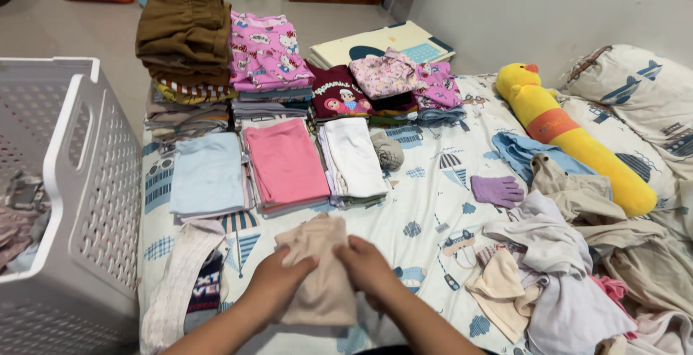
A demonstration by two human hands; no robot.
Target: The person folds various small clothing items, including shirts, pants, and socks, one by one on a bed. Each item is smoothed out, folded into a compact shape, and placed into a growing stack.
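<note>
Beige soft cloth lies folded on the patterned bed sheet, near the front edge, below a pink folded stack. The left hand and right hand both press on it, each grip grasping the cloth's sides. A white slatted laundry basket stands left; a loose pile of unfolded clothes lies right.

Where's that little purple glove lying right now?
In the head view, the purple glove lies on the patterned bedsheet, right of centre, between the folded white stack and the unfolded clothes heap, below the yellow duck pillow.
</note>
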